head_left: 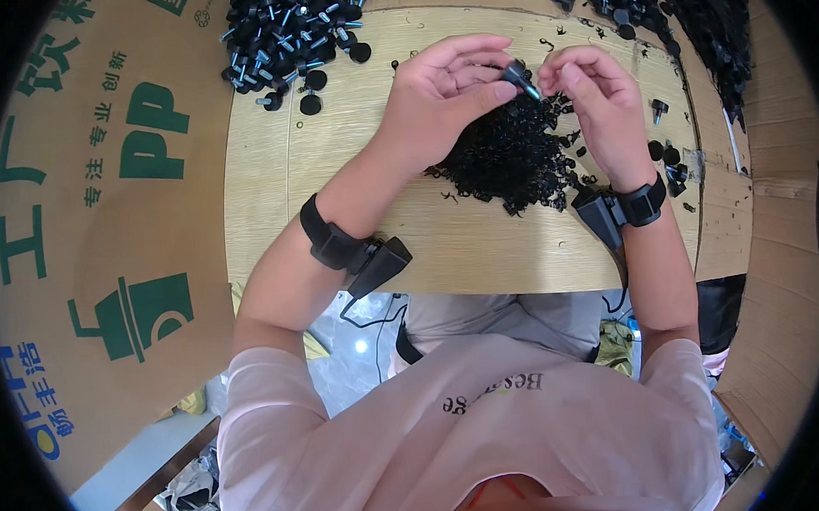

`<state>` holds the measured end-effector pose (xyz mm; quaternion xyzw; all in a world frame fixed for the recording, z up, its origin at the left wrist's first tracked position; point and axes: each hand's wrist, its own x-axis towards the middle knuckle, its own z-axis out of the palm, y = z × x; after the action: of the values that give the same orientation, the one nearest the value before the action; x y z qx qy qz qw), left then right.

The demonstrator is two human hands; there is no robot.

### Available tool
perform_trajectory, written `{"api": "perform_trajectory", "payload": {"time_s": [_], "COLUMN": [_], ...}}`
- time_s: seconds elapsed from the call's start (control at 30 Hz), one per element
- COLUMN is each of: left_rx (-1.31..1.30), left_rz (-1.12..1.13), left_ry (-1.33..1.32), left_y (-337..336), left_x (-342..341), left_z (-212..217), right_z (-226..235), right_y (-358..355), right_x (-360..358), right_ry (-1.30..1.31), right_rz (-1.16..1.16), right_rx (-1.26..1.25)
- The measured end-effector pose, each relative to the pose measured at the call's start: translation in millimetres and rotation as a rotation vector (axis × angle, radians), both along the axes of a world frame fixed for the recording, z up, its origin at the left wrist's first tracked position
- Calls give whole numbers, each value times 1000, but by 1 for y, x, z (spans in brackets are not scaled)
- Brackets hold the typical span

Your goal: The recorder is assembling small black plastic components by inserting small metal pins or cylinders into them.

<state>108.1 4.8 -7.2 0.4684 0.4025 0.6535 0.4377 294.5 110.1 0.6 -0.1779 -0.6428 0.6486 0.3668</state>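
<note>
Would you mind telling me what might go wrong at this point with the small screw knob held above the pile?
The knob is pinched only at the fingertips of the left hand, with the right hand close by; it could slip into the pile of small black rings. Loose knobs near the table edge might roll off.

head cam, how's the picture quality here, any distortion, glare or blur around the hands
Head view: strong fisheye, so the wooden table edges bow and the corners go black; lighting is even and soft, with no harsh glare on the tabletop; the left hand and right hand are sharp, but the small black knob with a screw between them is tiny, and the pile of black rings merges into one dark mass.
</note>
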Motion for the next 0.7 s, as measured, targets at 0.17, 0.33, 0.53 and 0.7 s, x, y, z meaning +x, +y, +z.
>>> {"api": "perform_trajectory", "payload": {"time_s": [0.17,0.33,0.53,0.7], "left_rx": [-12,73,42,40], "left_rz": [-2,-43,7,35], "left_ry": [20,44,151,214], "left_y": [2,1,-1,-3], "left_x": [-2,3,6,8], "left_z": [-2,-7,-6,-6], "right_z": [-5,-2,-3,-5], "right_y": [-13,-21,-22,-25], "right_x": [-2,-2,-2,-1], "right_ry": [-103,-133,-155,-150], "right_rz": [1,-8,-100,-116], "right_rx": [-6,-18,71,89]}}
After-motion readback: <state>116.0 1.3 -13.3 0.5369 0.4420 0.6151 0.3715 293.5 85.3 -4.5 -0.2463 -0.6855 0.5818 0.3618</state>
